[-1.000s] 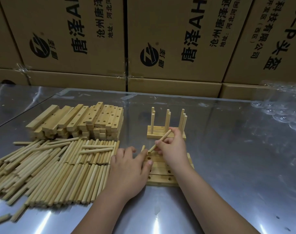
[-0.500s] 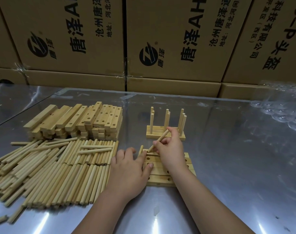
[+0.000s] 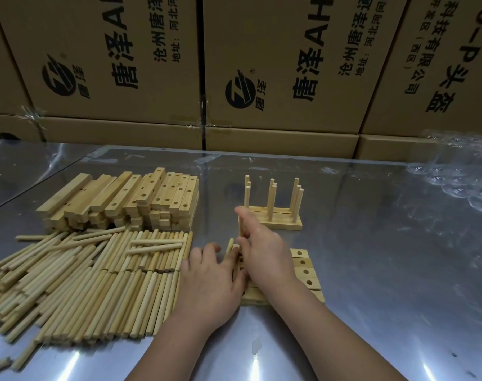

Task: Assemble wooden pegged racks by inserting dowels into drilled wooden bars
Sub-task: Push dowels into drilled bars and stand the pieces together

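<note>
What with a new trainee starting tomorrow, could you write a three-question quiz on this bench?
1. True or false: the right hand holds a pale round wooden dowel upright.
2. The stack of drilled square wooden bars lies: A behind the loose pile of round wooden dowels; B at the table's right edge; C atop a cardboard box.
3. How many pegs stand along the front bar of the finished pegged wooden rack?
Key: 1 true; 2 A; 3 three.

My right hand point(image 3: 264, 258) now stands the dowel point(image 3: 240, 229) upright at the left end of the drilled bars point(image 3: 303, 266); before, it slanted toward the finished rack point(image 3: 278, 223).
</note>
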